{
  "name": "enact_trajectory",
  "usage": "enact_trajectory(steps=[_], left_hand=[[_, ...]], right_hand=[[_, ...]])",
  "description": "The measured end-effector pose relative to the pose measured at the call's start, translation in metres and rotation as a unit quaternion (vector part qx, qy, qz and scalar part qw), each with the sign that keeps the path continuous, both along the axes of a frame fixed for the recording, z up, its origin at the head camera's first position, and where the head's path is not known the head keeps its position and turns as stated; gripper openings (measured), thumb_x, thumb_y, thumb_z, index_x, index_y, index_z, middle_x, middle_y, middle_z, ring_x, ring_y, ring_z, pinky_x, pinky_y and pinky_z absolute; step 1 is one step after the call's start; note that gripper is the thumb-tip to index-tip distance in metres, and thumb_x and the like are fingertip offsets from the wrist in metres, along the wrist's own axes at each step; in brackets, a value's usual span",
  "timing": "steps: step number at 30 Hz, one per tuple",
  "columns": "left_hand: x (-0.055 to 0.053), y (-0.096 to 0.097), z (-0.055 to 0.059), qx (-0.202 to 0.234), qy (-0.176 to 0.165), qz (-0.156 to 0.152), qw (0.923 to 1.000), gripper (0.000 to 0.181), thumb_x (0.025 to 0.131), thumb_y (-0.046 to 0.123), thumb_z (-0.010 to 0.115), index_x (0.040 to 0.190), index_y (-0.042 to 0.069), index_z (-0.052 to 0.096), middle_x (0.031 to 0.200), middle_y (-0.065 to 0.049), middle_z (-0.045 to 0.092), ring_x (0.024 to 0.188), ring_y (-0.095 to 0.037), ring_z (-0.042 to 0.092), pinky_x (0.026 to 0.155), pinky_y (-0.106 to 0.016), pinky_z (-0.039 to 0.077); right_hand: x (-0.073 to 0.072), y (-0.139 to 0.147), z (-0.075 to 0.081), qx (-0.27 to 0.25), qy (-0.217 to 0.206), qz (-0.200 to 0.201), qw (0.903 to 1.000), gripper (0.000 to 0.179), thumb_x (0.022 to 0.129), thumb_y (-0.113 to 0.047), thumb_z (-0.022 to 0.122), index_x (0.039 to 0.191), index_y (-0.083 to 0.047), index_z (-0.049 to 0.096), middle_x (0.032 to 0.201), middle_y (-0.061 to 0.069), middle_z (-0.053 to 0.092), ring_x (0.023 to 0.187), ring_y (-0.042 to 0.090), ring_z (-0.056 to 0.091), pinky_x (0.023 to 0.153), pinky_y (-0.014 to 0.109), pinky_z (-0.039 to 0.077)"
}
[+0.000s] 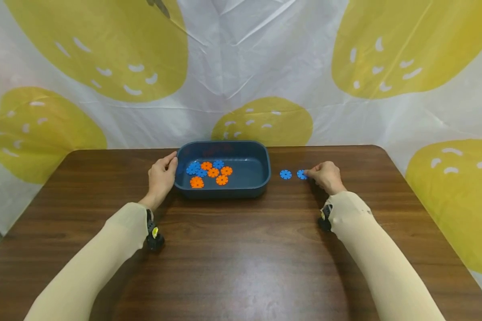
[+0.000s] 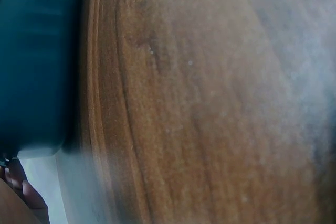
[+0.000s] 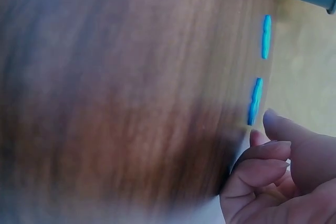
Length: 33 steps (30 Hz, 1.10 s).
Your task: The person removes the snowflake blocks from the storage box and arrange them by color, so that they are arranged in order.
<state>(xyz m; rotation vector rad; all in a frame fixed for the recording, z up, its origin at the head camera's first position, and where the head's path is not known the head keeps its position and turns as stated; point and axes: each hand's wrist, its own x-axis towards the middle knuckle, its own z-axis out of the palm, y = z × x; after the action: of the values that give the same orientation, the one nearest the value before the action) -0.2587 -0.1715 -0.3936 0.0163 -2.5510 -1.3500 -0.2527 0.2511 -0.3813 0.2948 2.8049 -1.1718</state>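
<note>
In the head view, the left hand [image 1: 161, 174] is clamped by thumb and fingers on the left end of the dark blue tray [image 1: 249, 171], at its rim. The right hand [image 1: 326, 174] has its thumb and fingertips at the outer blue disc [image 1: 300, 174], covering its right edge; whether this grip pinches the disc or only touches it, I cannot tell. That disc is on the tabletop [image 1: 241, 249] to the right of the tray, with the inner blue disc [image 1: 285, 174] lying flat between it and the tray, just beside it. Inside the tray, orange discs [image 1: 222, 180] and blue discs [image 1: 218, 165] are gathered toward the left half, some overlapping. All are round and notched, with no long axis from above. In the left wrist view, the tray's side wall fills the upper left, with fingertips at its corner, partly cut off by the picture edge. In the right wrist view, thumb and fingers are curled, a small gap showing between their tips, right by the outer disc; both discs appear nearly edge-on, roughly in line toward the tray, the outer one leaning slightly.
</note>
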Motion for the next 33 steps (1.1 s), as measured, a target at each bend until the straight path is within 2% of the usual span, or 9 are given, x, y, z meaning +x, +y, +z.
enact_trajectory(steps=[4,10,16,20,25,29,33], left_hand=[[0.001,-0.001,-0.001,0.000,-0.003,-0.003,1.0000,0.041,0.101,0.026,0.042,0.139,0.009,0.048,0.130,-0.019,0.053,0.114,-0.033,0.051,0.092,-0.046,0.044],[0.002,0.000,-0.002,0.007,-0.004,-0.006,0.9999,0.041,0.101,0.026,0.042,0.138,0.009,0.049,0.129,-0.019,0.053,0.113,-0.032,0.052,0.092,-0.045,0.044],[0.000,0.000,-0.002,0.009,0.004,-0.006,0.9999,0.041,0.101,0.027,0.042,0.138,0.008,0.049,0.130,-0.019,0.053,0.115,-0.033,0.051,0.095,-0.046,0.043],[-0.002,-0.001,-0.002,0.006,0.005,-0.006,1.0000,0.041,0.101,0.026,0.042,0.138,0.008,0.049,0.130,-0.019,0.053,0.114,-0.033,0.051,0.094,-0.047,0.043],[-0.002,-0.001,-0.002,0.004,0.004,-0.005,1.0000,0.041,0.101,0.026,0.042,0.137,0.008,0.050,0.127,-0.020,0.055,0.108,-0.033,0.053,0.089,-0.045,0.043],[-0.002,-0.001,-0.002,0.009,0.003,0.001,1.0000,0.041,0.101,0.026,0.043,0.137,0.008,0.050,0.126,-0.019,0.055,0.104,-0.032,0.053,0.087,-0.043,0.043],[-0.003,0.000,-0.002,0.012,0.004,0.004,0.9999,0.040,0.101,0.025,0.044,0.136,0.008,0.051,0.126,-0.019,0.056,0.105,-0.032,0.053,0.088,-0.043,0.043]], right_hand=[[0.001,0.002,0.000,-0.056,-0.014,-0.019,0.9982,0.032,0.091,-0.023,0.061,0.090,0.010,0.063,0.046,-0.007,0.041,0.043,0.006,0.038,0.044,0.023,0.035],[0.005,0.000,0.003,-0.109,-0.031,-0.027,0.9932,0.038,0.094,-0.026,0.057,0.104,0.011,0.059,0.048,-0.008,0.041,0.044,0.003,0.037,0.045,0.019,0.036],[0.007,-0.012,0.016,-0.134,0.003,0.000,0.9909,0.042,0.094,-0.028,0.056,0.109,0.011,0.058,0.049,-0.010,0.042,0.042,0.002,0.036,0.044,0.019,0.035],[0.007,-0.029,0.028,-0.139,0.026,0.021,0.9898,0.043,0.094,-0.030,0.056,0.110,0.010,0.058,0.050,-0.009,0.043,0.043,0.003,0.038,0.042,0.021,0.033],[0.005,-0.057,0.041,-0.172,0.037,0.030,0.9840,0.036,0.094,-0.031,0.057,0.107,0.002,0.059,0.049,-0.008,0.042,0.041,0.005,0.037,0.040,0.022,0.028],[0.001,-0.083,0.050,-0.233,0.055,0.042,0.9701,0.031,0.093,-0.024,0.059,0.101,0.006,0.059,0.049,-0.008,0.040,0.040,0.004,0.035,0.041,0.019,0.030],[-0.002,-0.106,0.058,-0.258,0.056,0.055,0.9629,0.027,0.093,-0.021,0.060,0.099,0.006,0.060,0.049,-0.007,0.041,0.042,0.005,0.035,0.043,0.019,0.031]])
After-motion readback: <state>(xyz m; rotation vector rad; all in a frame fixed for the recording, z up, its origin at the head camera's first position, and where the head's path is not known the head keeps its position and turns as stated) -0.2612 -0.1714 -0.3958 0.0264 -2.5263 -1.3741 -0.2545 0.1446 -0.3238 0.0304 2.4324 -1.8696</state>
